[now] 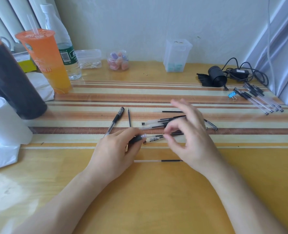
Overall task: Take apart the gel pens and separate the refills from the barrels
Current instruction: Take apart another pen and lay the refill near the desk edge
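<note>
My left hand [116, 149] grips the black grip end of a gel pen [154, 139] just above the desk. My right hand [192, 137] is blurred; its thumb and forefinger pinch the other end of that pen's clear barrel, and the other fingers are spread. Behind the hands lies a small heap of clear barrels [156, 123]. A whole pen [116, 119] lies to the left, with a loose refill [129, 117] beside it. Another refill [172, 111] lies further back, and a third refill [158, 160] lies in front of my hands. More pens [261, 100] lie grouped at the far right.
An orange drink cup [45, 59], a water bottle [64, 48] and a dark bottle [10, 78] stand at the back left. A paper roll [3, 122] sits at the left edge. Small plastic containers [176, 55] line the wall, and a black device with cables [217, 78] and a blue clip [231, 95] lie at the right.
</note>
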